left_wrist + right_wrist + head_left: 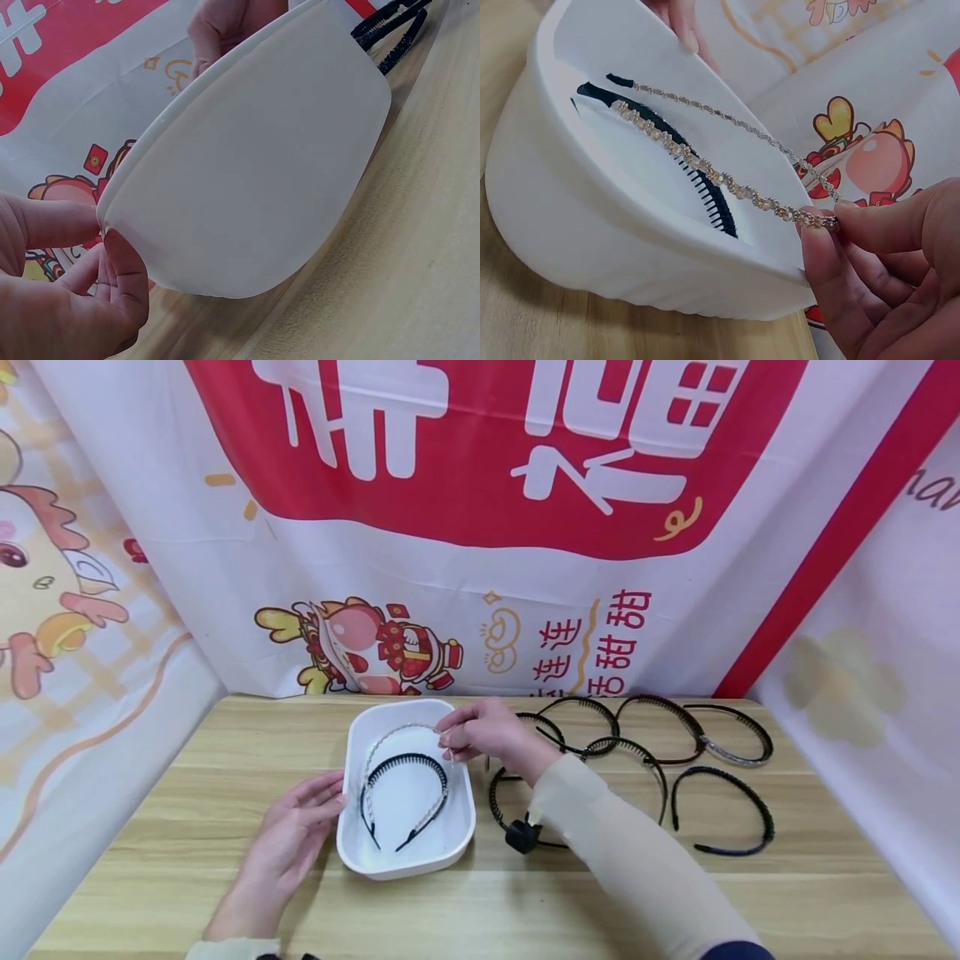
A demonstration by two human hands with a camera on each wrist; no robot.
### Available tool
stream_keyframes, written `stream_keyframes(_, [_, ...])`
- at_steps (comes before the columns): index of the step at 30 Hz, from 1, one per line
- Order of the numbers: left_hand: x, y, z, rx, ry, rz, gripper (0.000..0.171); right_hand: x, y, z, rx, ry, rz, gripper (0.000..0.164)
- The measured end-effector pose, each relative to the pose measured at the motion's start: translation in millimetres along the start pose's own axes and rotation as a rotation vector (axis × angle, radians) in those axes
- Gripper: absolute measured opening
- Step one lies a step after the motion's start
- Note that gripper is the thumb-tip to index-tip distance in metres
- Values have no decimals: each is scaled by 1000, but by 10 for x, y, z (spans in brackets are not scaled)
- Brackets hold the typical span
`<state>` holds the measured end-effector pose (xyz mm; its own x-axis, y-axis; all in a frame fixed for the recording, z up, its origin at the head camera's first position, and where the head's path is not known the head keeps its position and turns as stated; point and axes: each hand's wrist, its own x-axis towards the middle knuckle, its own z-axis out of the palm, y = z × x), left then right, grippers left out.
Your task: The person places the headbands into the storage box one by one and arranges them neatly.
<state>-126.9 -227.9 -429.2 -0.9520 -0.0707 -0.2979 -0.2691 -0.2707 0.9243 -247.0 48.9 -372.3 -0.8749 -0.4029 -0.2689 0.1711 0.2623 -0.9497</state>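
My right hand [495,735] pinches a thin beaded headband [731,184] between thumb and fingertips. The band's sparkling clear and gold beads show in the right wrist view, and its dark-tipped end lies inside a white plastic bin [405,867]. Beneath it in the bin is a black toothed headband [405,758]. On the bin's left side, my left hand [296,827] holds the rim; the left wrist view has its thumb [60,225] over the edge and its fingers curled against the outer wall.
Several dark headbands lie on the wooden table [187,827] right of the bin, some overlapping, one silver-trimmed headband [731,752] at the far right. A black bow or block-like ornament [522,836] sits under my right forearm. Printed cloth [495,535] hangs behind and at both sides.
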Motion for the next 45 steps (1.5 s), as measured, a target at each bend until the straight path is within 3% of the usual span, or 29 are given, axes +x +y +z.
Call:
stream_keyframes(7, [3, -3, 4, -1, 2, 1, 45, 67, -38, 81, -6, 18, 37, 24])
stream_keyframes(14, [2, -10, 1, 4, 5, 4, 47, 131, -97, 202, -84, 48, 38, 23])
stream_keyframes(20, [-1, -11, 6, 9, 4, 0, 49, 176, -141, 289, -251, 80, 28, 23])
stream_keyframes(26, [6, -13, -2, 6, 5, -1, 46, 184, -198, 333, -351, 102, 28, 20])
stream_keyframes(33, [16, -22, -6, 1, -1, 4, 48, 174, -253, 390, -616, 134, -19, 21])
stream_keyframes(45, [1, -18, -15, -24, 1, 22, 39, 221, -230, 558, -907, 181, -72, 18])
